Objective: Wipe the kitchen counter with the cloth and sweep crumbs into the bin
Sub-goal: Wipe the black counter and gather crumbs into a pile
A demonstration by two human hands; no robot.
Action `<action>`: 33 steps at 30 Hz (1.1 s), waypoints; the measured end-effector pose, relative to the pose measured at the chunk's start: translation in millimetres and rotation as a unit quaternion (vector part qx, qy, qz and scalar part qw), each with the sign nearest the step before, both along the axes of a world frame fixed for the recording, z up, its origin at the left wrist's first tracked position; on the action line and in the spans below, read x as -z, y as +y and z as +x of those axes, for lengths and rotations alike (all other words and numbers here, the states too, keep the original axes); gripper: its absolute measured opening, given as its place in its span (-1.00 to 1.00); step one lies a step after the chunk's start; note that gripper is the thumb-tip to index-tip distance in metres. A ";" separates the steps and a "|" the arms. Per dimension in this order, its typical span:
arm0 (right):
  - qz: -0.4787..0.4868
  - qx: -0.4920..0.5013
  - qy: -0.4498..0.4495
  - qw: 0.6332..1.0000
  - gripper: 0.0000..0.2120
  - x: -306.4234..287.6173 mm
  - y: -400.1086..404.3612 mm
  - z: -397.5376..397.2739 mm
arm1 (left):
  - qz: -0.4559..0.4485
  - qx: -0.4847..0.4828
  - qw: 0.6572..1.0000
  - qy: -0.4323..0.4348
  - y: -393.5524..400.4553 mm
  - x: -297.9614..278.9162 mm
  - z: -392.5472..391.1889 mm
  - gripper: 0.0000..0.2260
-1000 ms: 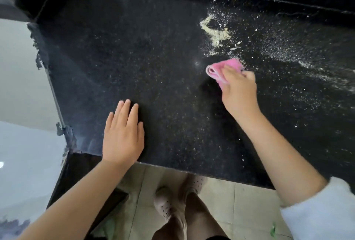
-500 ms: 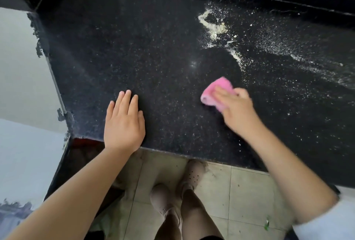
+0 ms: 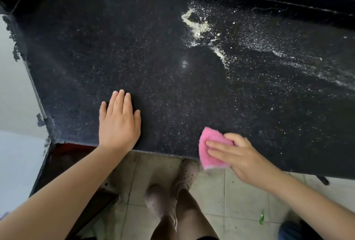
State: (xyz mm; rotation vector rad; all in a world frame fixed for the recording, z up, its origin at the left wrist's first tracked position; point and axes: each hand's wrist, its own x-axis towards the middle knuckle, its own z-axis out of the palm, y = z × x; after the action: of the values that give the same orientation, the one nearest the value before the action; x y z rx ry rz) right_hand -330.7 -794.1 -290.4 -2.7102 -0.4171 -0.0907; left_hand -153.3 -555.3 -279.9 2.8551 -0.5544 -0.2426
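Your right hand (image 3: pixel 242 158) covers half the pink cloth (image 3: pixel 210 148); the surface (image 3: pixel 153 57) runs past the right edge.

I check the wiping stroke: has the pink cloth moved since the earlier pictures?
Yes. The pink cloth came toward the person, away from the crumb pile, to the counter's front edge.
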 end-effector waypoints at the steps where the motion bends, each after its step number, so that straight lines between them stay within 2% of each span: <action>1: 0.009 0.014 -0.007 1.000 -0.57 4.2 -10.4 12.5 | 0.000 0.003 1.000 0.000 -4.6 -0.3 -0.1 -0.54; 4: 0.000 0.081 -0.016 0.997 -0.58 11.1 -43.5 72.6 | 0.012 0.015 1.000 -0.001 -17.2 -1.7 1.0 -0.53; 8: -0.032 0.155 -0.022 0.987 -0.69 -6.6 -67.0 140.3 | 0.038 0.021 0.999 0.000 -29.4 -4.7 9.1 -0.53; 11: -0.024 0.103 -0.103 0.989 -0.65 -23.7 -47.3 136.6 | 0.037 0.011 0.999 0.000 -37.5 -5.9 17.4 -0.53; 13: -0.011 0.049 -0.121 0.991 -0.65 -27.3 -28.2 107.5 | 0.030 0.019 0.999 -0.001 -45.6 -6.5 22.3 -0.53; 17: -0.061 -0.049 -0.054 0.995 -0.66 -18.4 -21.3 20.1 | 0.014 0.043 0.999 0.001 -55.5 -4.4 34.1 -0.53; 20: -0.089 -0.063 -0.026 0.994 -0.66 -7.8 -41.9 -1.5 | 0.010 0.054 0.998 0.006 -56.9 -0.4 43.2 -0.53; 25: -0.102 0.027 -0.057 0.993 -0.56 14.8 -81.9 81.3 | 0.026 0.057 0.998 0.010 -54.4 3.6 48.2 -0.53; 29: -0.105 0.077 -0.045 0.990 -0.59 6.2 -100.2 156.8 | 0.026 0.057 0.998 0.007 -55.7 4.5 47.8 -0.53; 31: -0.090 0.073 -0.096 0.989 -0.66 -3.1 -90.4 172.1 | 0.023 0.057 0.998 0.001 -56.0 2.8 49.3 -0.54; 33: -0.060 0.031 -0.138 0.988 -0.64 -6.5 -68.9 170.2 | 0.024 0.054 0.998 -0.004 -56.4 0.3 51.9 -0.56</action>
State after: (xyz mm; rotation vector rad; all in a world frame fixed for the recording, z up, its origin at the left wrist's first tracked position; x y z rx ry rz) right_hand -160.5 -863.0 -283.9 -2.8372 -0.4298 -0.4760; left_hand -101.4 -611.7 -280.2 2.8766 -0.7161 -0.2666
